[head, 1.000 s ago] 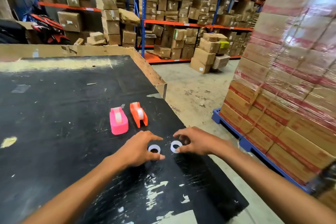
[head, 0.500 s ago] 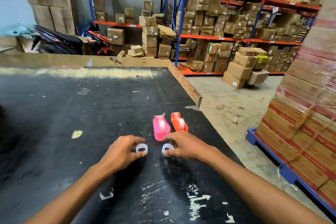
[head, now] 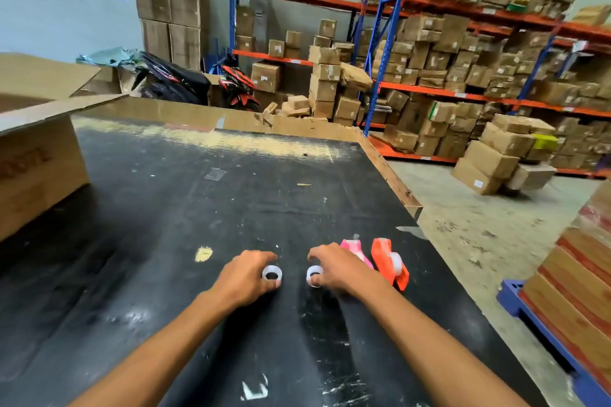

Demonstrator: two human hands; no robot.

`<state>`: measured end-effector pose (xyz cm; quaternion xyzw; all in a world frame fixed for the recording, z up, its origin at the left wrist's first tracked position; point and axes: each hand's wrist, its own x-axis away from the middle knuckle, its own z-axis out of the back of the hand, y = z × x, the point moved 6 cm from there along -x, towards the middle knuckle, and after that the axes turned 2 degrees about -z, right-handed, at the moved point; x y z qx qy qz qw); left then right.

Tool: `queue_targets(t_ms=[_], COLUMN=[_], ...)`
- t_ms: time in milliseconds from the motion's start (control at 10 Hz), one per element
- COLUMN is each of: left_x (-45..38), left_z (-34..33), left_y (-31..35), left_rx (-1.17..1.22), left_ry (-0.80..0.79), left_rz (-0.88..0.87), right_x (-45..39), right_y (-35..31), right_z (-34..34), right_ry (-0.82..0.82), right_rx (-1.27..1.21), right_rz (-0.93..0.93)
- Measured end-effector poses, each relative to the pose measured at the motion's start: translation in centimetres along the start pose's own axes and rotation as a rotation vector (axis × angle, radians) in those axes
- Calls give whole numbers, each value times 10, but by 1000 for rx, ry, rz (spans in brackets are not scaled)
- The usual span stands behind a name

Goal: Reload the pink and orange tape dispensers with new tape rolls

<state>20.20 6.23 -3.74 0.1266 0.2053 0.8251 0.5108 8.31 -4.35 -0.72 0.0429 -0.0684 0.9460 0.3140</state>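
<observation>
On the black table [head: 205,215], my left hand [head: 246,276] pinches a small clear tape roll [head: 271,273] between thumb and fingers. My right hand [head: 337,269] grips a second clear tape roll [head: 314,275] the same way. Both rolls stand on edge, about a hand's width apart. The pink dispenser [head: 353,249] lies just behind my right hand, which hides most of it. The orange dispenser [head: 390,263] sits to its right with a roll in it, near the table's right edge.
A large open cardboard box [head: 36,155] stands on the table's far left. A raised cardboard rim [head: 393,178] lines the far and right edges. A wrapped pallet of boxes [head: 575,274] stands on the floor to the right; racks of cartons fill the back.
The view has swung left and up. Both hands have slid the two rolls across the table, so my right hand now lies in front of the pink dispenser. The dispensers have not moved.
</observation>
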Motion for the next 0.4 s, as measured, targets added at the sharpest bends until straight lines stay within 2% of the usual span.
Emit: queue_targets(t_ms=[200, 400], left_x=[-9, -10], left_z=[-12, -16], left_y=[3, 18], left_rx=[-49, -51], left_ry=[-27, -13], left_rz=[-24, -7], right_x=[-5, 1], right_y=[0, 2], right_z=[-16, -10], right_ry=[-57, 13], right_rx=[-32, -22], right_rz=[12, 51])
